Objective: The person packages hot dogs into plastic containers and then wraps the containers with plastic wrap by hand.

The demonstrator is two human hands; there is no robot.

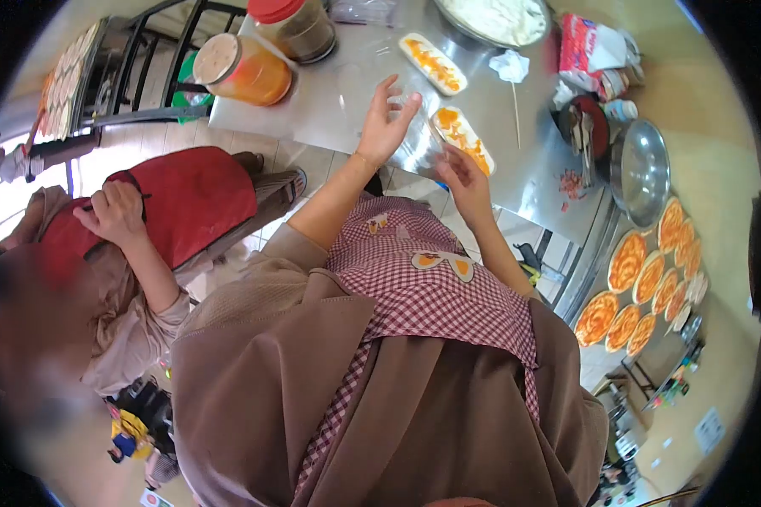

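Observation:
My left hand (386, 127) is raised at the table's front edge, fingers apart and nothing visible in them. My right hand (468, 182) has its fingers closed on what looks like a clear plastic bag (416, 145), which stretches between my hands. Just beyond my right fingers lies a white oblong tray (463, 139) with pale filling and orange-yellow topping. A second such tray (434, 64) lies farther back. Part of the right fingertips is hidden by the hand itself.
On the steel table (355, 93) stand a jar of orange contents (243, 71), a dark red-lidded jar (292, 29), a bowl of white cream (495, 19) and a stick with tissue (517, 110). Sauced dough rounds (649, 277) lie right. A person in a red apron (186, 203) is left.

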